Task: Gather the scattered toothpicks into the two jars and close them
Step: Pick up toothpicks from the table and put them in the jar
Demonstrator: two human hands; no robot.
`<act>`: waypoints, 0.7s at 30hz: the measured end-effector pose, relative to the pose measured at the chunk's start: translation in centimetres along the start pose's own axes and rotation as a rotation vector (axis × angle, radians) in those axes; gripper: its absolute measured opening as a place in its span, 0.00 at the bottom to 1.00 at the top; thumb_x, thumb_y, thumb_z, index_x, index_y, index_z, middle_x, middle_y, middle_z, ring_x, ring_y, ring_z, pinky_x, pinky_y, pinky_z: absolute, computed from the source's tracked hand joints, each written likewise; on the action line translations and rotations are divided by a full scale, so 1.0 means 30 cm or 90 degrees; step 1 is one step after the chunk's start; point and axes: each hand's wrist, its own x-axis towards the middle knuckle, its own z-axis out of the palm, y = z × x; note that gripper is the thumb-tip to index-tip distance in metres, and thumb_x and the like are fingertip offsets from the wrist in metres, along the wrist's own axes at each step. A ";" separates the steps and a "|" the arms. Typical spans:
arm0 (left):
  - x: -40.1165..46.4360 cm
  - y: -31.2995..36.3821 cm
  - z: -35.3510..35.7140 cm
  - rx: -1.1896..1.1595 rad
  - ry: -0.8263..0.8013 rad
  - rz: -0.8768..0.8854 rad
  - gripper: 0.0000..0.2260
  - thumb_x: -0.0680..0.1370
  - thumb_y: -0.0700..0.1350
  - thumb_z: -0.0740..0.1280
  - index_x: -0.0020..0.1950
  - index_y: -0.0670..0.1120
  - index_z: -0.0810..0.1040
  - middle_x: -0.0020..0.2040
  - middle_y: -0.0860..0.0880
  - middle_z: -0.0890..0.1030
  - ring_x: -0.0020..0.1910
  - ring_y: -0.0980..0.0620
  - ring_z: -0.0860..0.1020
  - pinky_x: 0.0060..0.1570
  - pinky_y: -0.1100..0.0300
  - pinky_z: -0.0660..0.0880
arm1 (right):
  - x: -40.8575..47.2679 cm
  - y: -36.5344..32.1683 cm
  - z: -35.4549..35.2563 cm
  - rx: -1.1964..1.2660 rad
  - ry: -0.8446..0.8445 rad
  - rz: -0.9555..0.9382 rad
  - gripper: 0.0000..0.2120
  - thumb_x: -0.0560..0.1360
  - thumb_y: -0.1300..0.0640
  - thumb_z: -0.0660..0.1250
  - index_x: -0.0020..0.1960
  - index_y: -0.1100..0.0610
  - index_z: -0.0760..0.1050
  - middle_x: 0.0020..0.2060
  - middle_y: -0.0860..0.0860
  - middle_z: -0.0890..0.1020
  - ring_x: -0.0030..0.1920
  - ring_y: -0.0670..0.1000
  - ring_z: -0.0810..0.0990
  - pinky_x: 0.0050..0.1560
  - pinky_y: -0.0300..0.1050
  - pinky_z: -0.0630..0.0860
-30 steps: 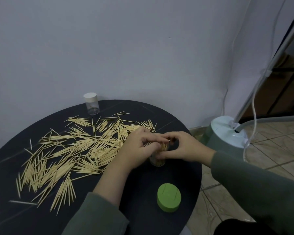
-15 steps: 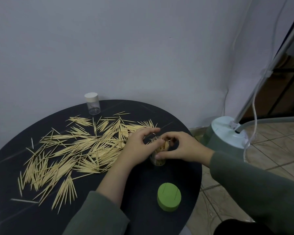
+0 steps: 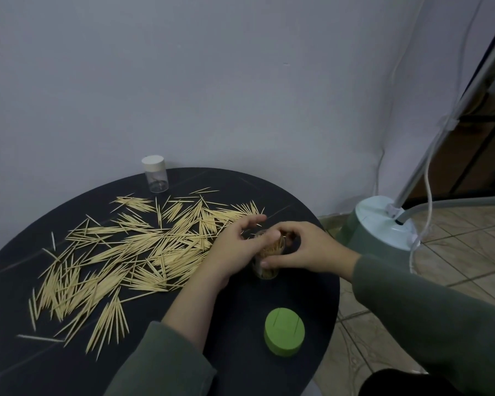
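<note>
Toothpicks (image 3: 132, 252), thin pale wooden sticks pointed at both ends, are spread across the left and middle of the round black tabletop (image 3: 312, 295). Their long axes lie flat on the surface; most are directed from lower left to upper right, in loose fan-shaped bundles, and a few lie crosswise.

A small clear open jar (image 3: 267, 260), partly filled with toothpicks standing roughly upright, is located at the right edge of the scatter, between the two hands. The jar is held by the right hand (image 3: 303, 247): the thumb is pressed against its lower wall and the fingers are curled over its far rim, so the grip is closed round the jar. The left hand (image 3: 237, 247) is placed just beside the jar on its left, over the nearest toothpicks, with the fingers loosely extended; whether anything is pinched in this grip cannot be determined.

A round green lid (image 3: 284, 331) with two slots lies flat on the tabletop near the front edge, apart from the jar. A second clear jar with a white cap (image 3: 155, 174) stands upright at the far edge, beyond the scatter.
</note>
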 end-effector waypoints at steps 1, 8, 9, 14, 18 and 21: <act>0.001 0.001 0.003 0.005 0.024 0.012 0.21 0.71 0.56 0.73 0.63 0.57 0.77 0.62 0.55 0.76 0.62 0.53 0.73 0.59 0.55 0.75 | 0.000 0.003 0.001 -0.003 0.005 -0.003 0.36 0.52 0.20 0.67 0.53 0.39 0.77 0.48 0.38 0.82 0.52 0.42 0.78 0.62 0.60 0.71; 0.004 -0.001 0.021 0.081 0.055 -0.004 0.22 0.61 0.61 0.72 0.55 0.66 0.78 0.62 0.55 0.75 0.63 0.49 0.73 0.58 0.47 0.76 | 0.014 0.016 0.007 -0.015 -0.001 -0.015 0.35 0.52 0.21 0.68 0.53 0.38 0.76 0.48 0.38 0.81 0.53 0.42 0.78 0.63 0.59 0.70; 0.001 0.003 0.016 0.065 0.046 0.001 0.21 0.64 0.58 0.73 0.57 0.65 0.78 0.62 0.55 0.75 0.63 0.50 0.73 0.58 0.48 0.76 | 0.016 0.016 0.005 -0.020 -0.005 -0.010 0.36 0.51 0.21 0.68 0.54 0.38 0.76 0.49 0.39 0.81 0.53 0.43 0.78 0.63 0.58 0.71; 0.000 0.024 -0.059 0.075 0.168 0.044 0.12 0.77 0.53 0.67 0.60 0.54 0.78 0.55 0.58 0.77 0.55 0.57 0.75 0.50 0.59 0.73 | 0.003 -0.008 -0.041 -0.250 -0.092 -0.037 0.37 0.64 0.37 0.75 0.70 0.41 0.66 0.63 0.40 0.73 0.65 0.45 0.69 0.69 0.51 0.59; 0.004 -0.011 -0.103 0.402 0.243 -0.014 0.09 0.75 0.55 0.70 0.53 0.56 0.80 0.50 0.56 0.79 0.57 0.50 0.74 0.57 0.49 0.74 | 0.015 0.010 -0.053 -0.262 -0.091 -0.021 0.31 0.72 0.49 0.72 0.71 0.40 0.63 0.64 0.42 0.70 0.64 0.46 0.68 0.67 0.49 0.60; 0.000 -0.021 -0.078 0.576 0.213 -0.041 0.20 0.73 0.60 0.70 0.63 0.55 0.77 0.59 0.52 0.77 0.61 0.49 0.70 0.60 0.53 0.71 | 0.037 0.028 -0.028 -0.327 0.031 0.010 0.21 0.76 0.48 0.67 0.67 0.41 0.68 0.62 0.43 0.73 0.63 0.46 0.72 0.66 0.50 0.64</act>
